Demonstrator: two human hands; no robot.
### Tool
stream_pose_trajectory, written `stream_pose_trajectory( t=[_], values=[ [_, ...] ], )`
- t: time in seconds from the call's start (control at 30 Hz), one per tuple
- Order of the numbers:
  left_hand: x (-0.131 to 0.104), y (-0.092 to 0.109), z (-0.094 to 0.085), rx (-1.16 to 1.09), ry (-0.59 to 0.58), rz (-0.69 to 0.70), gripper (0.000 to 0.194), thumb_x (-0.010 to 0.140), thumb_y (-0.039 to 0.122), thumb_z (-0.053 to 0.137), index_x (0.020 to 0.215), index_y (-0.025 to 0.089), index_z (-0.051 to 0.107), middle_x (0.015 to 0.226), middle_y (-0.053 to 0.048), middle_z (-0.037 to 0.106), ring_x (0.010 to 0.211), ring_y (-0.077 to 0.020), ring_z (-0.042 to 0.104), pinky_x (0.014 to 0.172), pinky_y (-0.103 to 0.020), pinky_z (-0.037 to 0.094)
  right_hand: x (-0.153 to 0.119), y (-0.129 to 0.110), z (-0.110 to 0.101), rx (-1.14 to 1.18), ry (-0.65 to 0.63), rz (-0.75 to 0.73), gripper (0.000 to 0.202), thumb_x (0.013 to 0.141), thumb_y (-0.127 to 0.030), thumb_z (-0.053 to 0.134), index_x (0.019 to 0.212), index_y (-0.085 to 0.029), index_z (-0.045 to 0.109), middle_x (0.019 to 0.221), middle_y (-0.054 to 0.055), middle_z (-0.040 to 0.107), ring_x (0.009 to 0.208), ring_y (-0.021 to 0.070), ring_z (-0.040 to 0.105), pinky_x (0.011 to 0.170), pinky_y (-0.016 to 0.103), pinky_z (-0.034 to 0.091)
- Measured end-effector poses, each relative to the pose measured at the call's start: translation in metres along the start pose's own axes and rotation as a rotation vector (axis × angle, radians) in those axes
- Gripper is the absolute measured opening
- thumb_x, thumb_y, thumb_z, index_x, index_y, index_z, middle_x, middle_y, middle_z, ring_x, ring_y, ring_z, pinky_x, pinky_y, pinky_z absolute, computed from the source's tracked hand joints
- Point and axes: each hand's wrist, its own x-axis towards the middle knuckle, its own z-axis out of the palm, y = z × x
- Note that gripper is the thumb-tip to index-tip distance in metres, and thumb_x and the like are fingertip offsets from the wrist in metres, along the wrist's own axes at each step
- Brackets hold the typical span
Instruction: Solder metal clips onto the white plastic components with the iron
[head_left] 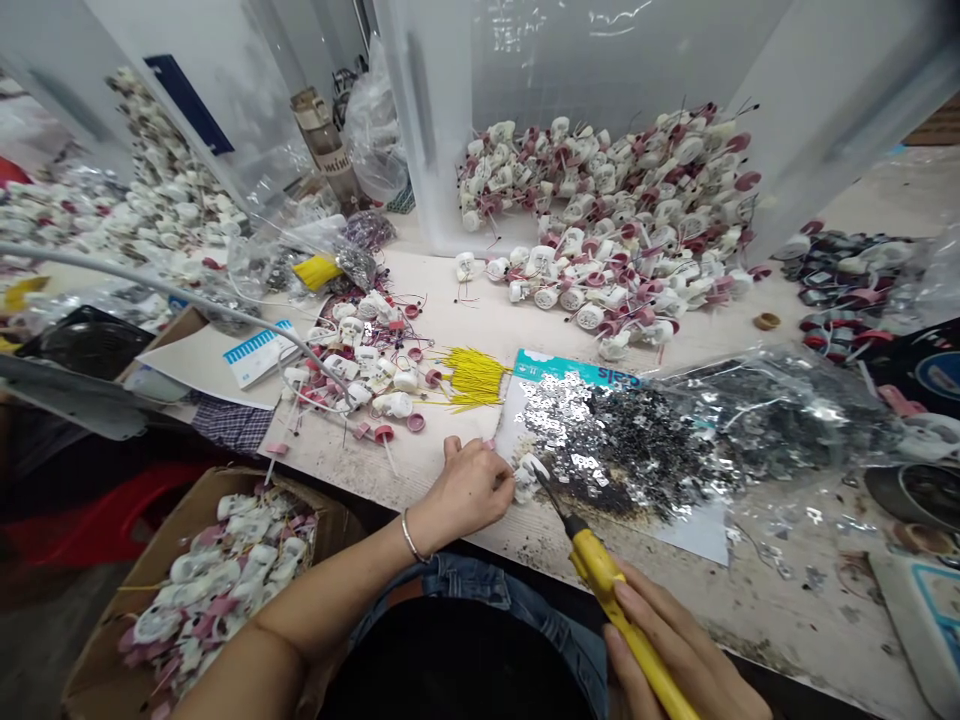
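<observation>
My left hand (pixel 471 484), fingers curled, is at the table's front edge against a small white plastic part (pixel 527 478); a bit of pink shows above its knuckles. In my right hand (pixel 671 650) is a yellow electric screwdriver (pixel 600 568), tilted so its dark tip meets the white part or lies just over it; I cannot tell which. Just beyond, small dark screws (pixel 652 430) and shiny metal pieces (pixel 559 405) are heaped on a sheet with a teal edge (pixel 555 365). A bundle of yellow wires (pixel 474 378) lies past my left hand.
White and pink parts with wires are piled at the back (pixel 600 190) and left of the wires (pixel 367 360). A cardboard box (pixel 97 640) of such parts stands at lower left. A clear plastic bag (pixel 795 410) lies right, a bottle (pixel 330 150) stands behind, and a grey cable (pixel 187 295) crosses left.
</observation>
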Motion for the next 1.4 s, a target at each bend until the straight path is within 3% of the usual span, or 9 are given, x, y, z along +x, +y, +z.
stream_pose_trajectory(
  t=[0.27, 0.37, 0.43, 0.63, 0.8, 0.87, 1.03, 1.23, 1.4],
  values=[
    [-0.001, 0.0, -0.005, -0.018, -0.011, -0.008, 0.026, 0.084, 0.018, 0.051, 0.063, 0.016, 0.066, 0.069, -0.005, 0.067, 0.083, -0.0217, 0.059, 0.08, -0.038, 0.032, -0.009, 0.024, 0.036, 0.083, 0.127, 0.072, 0.065, 0.078, -0.008, 0.064, 0.139, -0.019, 0.042, 0.125, 0.01, 0.063, 0.104, 0.0223, 0.067, 0.08, 0.034, 0.062],
    [-0.002, -0.004, -0.006, -0.063, 0.022, 0.023, 0.016, 0.084, 0.025, 0.059, 0.075, 0.018, 0.071, 0.083, -0.006, 0.072, 0.092, -0.0237, 0.059, 0.084, -0.038, 0.035, 0.005, 0.029, 0.049, 0.071, 0.024, 0.095, 0.032, 0.081, -0.01, 0.062, 0.11, -0.023, 0.061, 0.124, 0.008, 0.061, 0.108, 0.0213, 0.065, 0.084, 0.035, 0.06],
    [-0.001, -0.007, -0.005, -0.068, 0.068, 0.07, 0.012, 0.081, 0.029, 0.066, 0.079, 0.019, 0.071, 0.096, -0.007, 0.073, 0.102, -0.0258, 0.056, 0.09, -0.04, 0.035, 0.017, 0.032, 0.061, 0.053, 0.08, 0.086, 0.012, 0.081, -0.01, 0.062, 0.087, -0.021, 0.062, 0.12, 0.008, 0.06, 0.104, 0.0195, 0.065, 0.082, 0.033, 0.06],
    [0.001, -0.009, -0.006, -0.026, 0.036, 0.148, 0.012, 0.082, 0.017, 0.06, 0.074, 0.02, 0.069, 0.089, -0.002, 0.073, 0.109, -0.0248, 0.057, 0.11, -0.051, 0.018, 0.031, 0.047, 0.094, 0.007, 0.092, -0.03, 0.01, 0.081, -0.01, 0.059, 0.079, -0.02, 0.06, 0.12, 0.005, 0.053, 0.101, 0.0162, 0.064, 0.08, 0.03, 0.06],
    [0.008, -0.008, -0.011, -0.131, -0.095, 0.181, 0.021, 0.087, 0.02, 0.055, 0.074, 0.018, 0.071, 0.07, 0.001, 0.072, 0.066, -0.014, 0.062, 0.087, -0.03, 0.042, 0.018, 0.047, 0.086, 0.002, 0.123, -0.041, 0.014, 0.078, -0.008, 0.064, 0.083, -0.02, 0.06, 0.119, 0.005, 0.052, 0.102, 0.0165, 0.064, 0.079, 0.028, 0.06],
    [0.016, -0.009, -0.007, -0.102, -0.048, 0.199, 0.021, 0.089, 0.02, 0.053, 0.079, 0.018, 0.071, 0.08, -0.002, 0.073, 0.075, -0.0161, 0.065, 0.081, -0.028, 0.044, 0.014, 0.045, 0.082, -0.005, 0.128, -0.021, 0.015, 0.077, -0.007, 0.065, 0.082, -0.02, 0.059, 0.119, 0.005, 0.052, 0.1, 0.016, 0.065, 0.078, 0.027, 0.061],
    [0.029, -0.01, 0.004, 0.08, 0.011, 0.313, 0.017, 0.091, 0.018, 0.053, 0.084, 0.018, 0.068, 0.12, -0.008, 0.065, 0.118, -0.0224, 0.055, 0.107, -0.042, 0.03, 0.01, 0.042, 0.078, -0.029, 0.175, 0.063, 0.016, 0.074, -0.01, 0.071, 0.079, -0.019, 0.058, 0.118, 0.006, 0.052, 0.102, 0.018, 0.064, 0.078, 0.029, 0.061],
    [0.017, -0.004, -0.004, 0.197, -0.066, 0.239, 0.026, 0.092, 0.019, 0.048, 0.074, 0.015, 0.066, 0.078, -0.007, 0.07, 0.079, -0.0195, 0.064, 0.088, -0.037, 0.04, 0.006, 0.033, 0.084, 0.043, 0.23, 0.157, 0.017, 0.076, -0.011, 0.069, 0.074, -0.019, 0.054, 0.115, 0.005, 0.053, 0.094, 0.016, 0.066, 0.073, 0.03, 0.061],
    [0.034, -0.002, 0.002, 0.214, 0.108, 0.022, 0.027, 0.093, 0.021, 0.046, 0.079, 0.015, 0.068, 0.081, -0.011, 0.071, 0.083, -0.0241, 0.063, 0.08, -0.038, 0.037, 0.011, 0.031, 0.088, 0.081, 0.247, 0.199, 0.014, 0.078, -0.011, 0.066, 0.075, -0.02, 0.056, 0.116, 0.005, 0.054, 0.103, 0.0177, 0.062, 0.08, 0.033, 0.058]
  ],
)
